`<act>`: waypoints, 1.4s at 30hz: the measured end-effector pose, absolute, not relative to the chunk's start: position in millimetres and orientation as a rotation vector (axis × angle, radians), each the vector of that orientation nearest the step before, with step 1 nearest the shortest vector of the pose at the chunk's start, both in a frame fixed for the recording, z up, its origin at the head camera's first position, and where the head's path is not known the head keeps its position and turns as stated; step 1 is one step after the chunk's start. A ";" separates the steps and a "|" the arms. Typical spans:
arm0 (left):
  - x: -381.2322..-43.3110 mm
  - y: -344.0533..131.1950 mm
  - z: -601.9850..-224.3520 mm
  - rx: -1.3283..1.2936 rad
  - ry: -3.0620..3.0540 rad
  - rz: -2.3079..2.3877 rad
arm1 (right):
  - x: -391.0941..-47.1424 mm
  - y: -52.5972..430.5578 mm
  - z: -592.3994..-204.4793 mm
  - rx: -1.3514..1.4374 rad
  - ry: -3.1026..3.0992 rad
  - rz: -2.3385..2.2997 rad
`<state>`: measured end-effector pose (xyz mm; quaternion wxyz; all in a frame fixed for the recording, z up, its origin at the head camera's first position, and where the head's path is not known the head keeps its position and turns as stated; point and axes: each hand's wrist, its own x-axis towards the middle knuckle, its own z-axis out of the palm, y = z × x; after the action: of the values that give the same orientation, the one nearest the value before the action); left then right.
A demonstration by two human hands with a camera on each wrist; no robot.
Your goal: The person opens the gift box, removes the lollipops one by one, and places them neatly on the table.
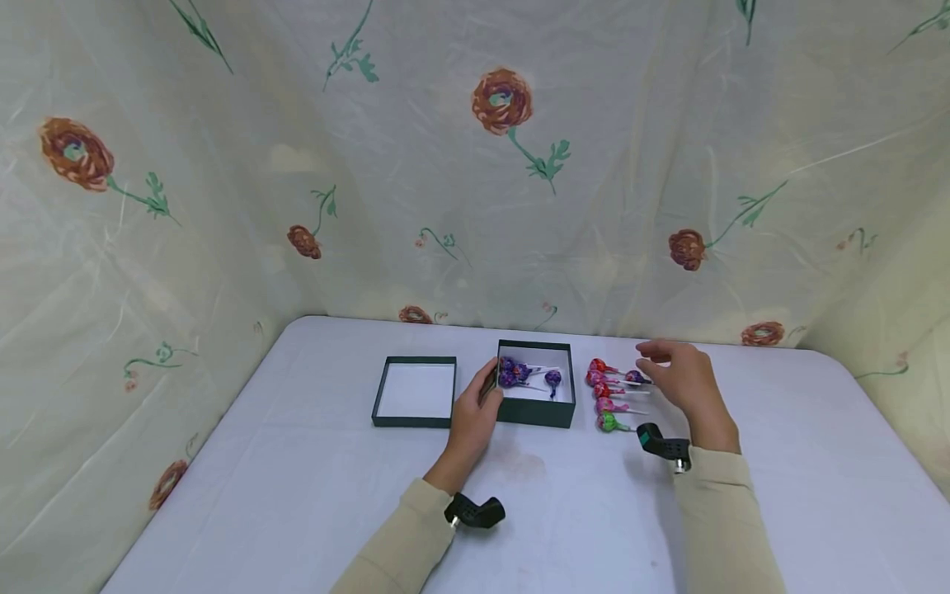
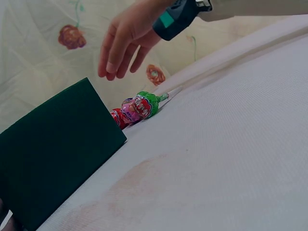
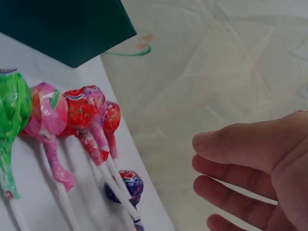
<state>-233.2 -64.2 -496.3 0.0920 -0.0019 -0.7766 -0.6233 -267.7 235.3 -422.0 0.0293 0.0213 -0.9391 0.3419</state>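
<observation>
My left hand (image 1: 475, 417) holds the left side of a dark green open box (image 1: 536, 412), its thumb near the front corner. Several purple-wrapped lollipops (image 1: 512, 371) lie inside on the white bottom. To the box's right, my right hand (image 1: 679, 379) hovers with fingers apart and nothing in them, as the right wrist view shows. Just left of its fingertips, a dark blue and purple lollipop (image 3: 126, 186) lies on the table. Beside that are several red and pink lollipops (image 3: 48, 110) in a column, with a green lollipop (image 1: 609, 422) nearest me.
A shallow green-rimmed lid (image 1: 414, 423) with a white inside lies left of the box. White cloth covers the table (image 1: 579, 520). A floral curtain (image 1: 386, 165) hangs behind the table's far edge and along both sides.
</observation>
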 end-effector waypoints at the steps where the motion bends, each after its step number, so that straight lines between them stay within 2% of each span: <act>1: -233.2 -64.2 -496.1 -0.003 -2.309 -1.854 | -267.2 234.6 -420.7 0.071 -2.890 1.056; 16: -235.2 -63.5 -494.6 0.004 -2.315 -1.850 | -265.0 199.8 -409.0 0.221 -2.834 1.102; 42: -233.1 -61.7 -495.6 0.032 -2.316 -1.853 | -268.2 136.7 -426.1 0.320 -2.840 1.043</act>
<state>-233.1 -61.7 -495.6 0.0874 0.0109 -0.7778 -0.6223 -268.2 136.7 -426.1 0.0495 0.1050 -0.9324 0.3424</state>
